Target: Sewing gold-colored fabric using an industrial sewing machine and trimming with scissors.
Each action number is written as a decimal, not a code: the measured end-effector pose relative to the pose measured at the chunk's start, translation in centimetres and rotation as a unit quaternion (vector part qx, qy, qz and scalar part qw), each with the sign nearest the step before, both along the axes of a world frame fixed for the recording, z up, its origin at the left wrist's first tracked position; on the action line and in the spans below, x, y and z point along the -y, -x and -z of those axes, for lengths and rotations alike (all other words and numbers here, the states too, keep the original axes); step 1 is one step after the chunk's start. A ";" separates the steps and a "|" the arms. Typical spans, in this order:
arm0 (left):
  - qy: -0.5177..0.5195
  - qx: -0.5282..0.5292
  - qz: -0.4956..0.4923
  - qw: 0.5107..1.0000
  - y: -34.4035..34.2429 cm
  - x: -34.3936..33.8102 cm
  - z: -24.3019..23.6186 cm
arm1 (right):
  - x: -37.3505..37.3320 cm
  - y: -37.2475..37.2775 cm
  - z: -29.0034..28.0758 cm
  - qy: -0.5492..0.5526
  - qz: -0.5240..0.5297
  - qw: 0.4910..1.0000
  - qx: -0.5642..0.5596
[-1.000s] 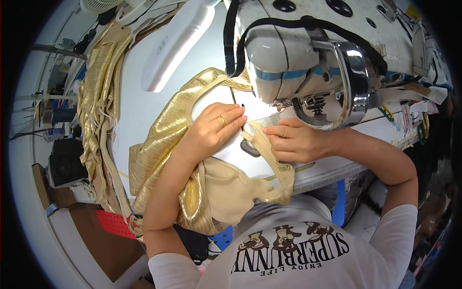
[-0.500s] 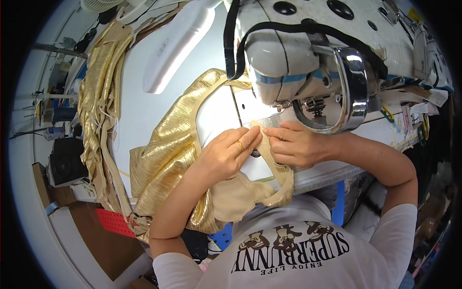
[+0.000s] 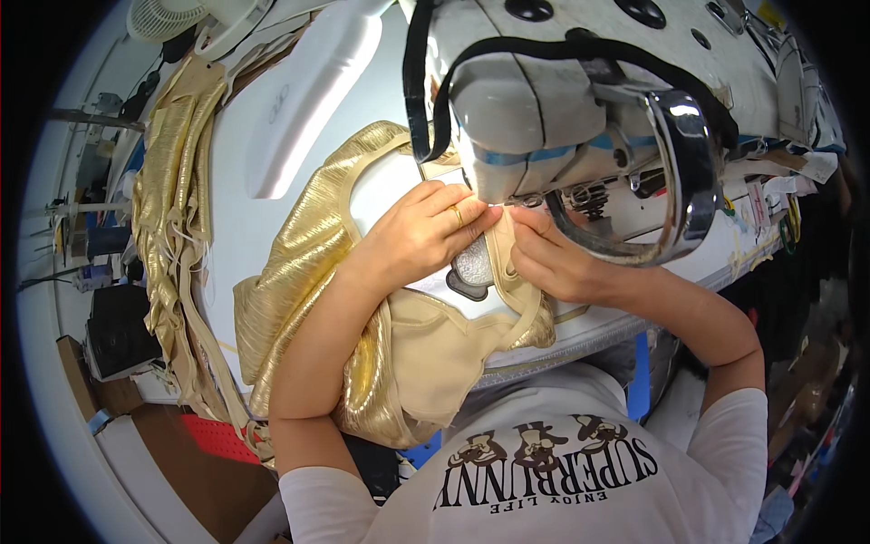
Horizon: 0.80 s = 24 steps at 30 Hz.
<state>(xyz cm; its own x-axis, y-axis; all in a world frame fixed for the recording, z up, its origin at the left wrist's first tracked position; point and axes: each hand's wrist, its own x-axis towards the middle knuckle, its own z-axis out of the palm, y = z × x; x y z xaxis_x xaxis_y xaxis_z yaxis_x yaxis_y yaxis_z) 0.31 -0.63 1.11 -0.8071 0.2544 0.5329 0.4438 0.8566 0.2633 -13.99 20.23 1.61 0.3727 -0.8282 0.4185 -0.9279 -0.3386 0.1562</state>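
A shiny gold garment (image 3: 304, 245) with beige edging and lining lies across the white sewing table, its edge running under the head of a white sewing machine (image 3: 526, 104). My left hand (image 3: 430, 231), with a ring on one finger, presses its fingertips on the beige edging just before the needle area. Close beside it, my right hand (image 3: 557, 258) pinches the beige band (image 3: 501, 245) between thumb and fingers. Both sets of fingertips nearly meet below the machine head. The needle and presser foot are mostly hidden.
More gold pieces (image 3: 172, 181) hang in a pile along the table's left side. A curved chrome guard (image 3: 681, 172) sticks out from the machine, right of my hands. A white fan (image 3: 168, 18) stands at the far left. A black strap (image 3: 417, 91) hangs over the machine.
Both hands have moved farther in toward the machine head, taking the beige edging along. A grey-silver oval piece on the table now shows between the hands.
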 end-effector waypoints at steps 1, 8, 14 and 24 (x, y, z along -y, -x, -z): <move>-0.022 0.009 0.015 1.000 0.0 0.2 0.3 | 0.0 -0.3 0.1 0.009 0.019 1.000 -0.009; 0.071 -0.030 -0.008 0.997 0.3 0.5 -1.2 | 0.2 -0.3 0.2 0.015 0.068 0.996 -0.055; 0.012 0.003 -0.019 1.000 -0.3 0.6 0.3 | 0.4 -0.6 0.0 -0.008 0.066 0.998 0.011; 0.017 -0.001 -0.020 1.000 -0.1 0.1 -0.6 | 0.3 -0.3 -0.2 -0.008 0.060 0.997 0.057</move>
